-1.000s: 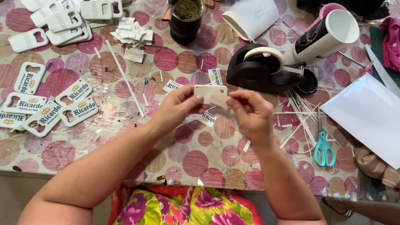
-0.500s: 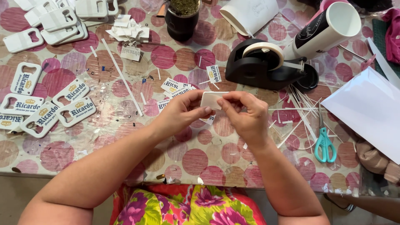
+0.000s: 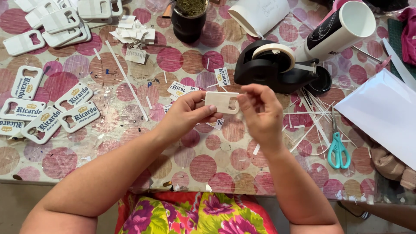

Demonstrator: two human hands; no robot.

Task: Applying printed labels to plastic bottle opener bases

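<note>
Fingers of the left hand (image 3: 188, 115) pinch a small white tag (image 3: 222, 102) by its left end, above the bench (image 3: 216, 160) and in front of the tape dispenser (image 3: 273, 65). The right hand (image 3: 260, 115) has its fingers bent narrow at the tag's right end, near the cut-out; I cannot tell if they grip it. The tag looks flat, light and stiff, probably smooth, so the edges seem the best place to hold. Scissors (image 3: 338, 149) lie to the right.
</note>
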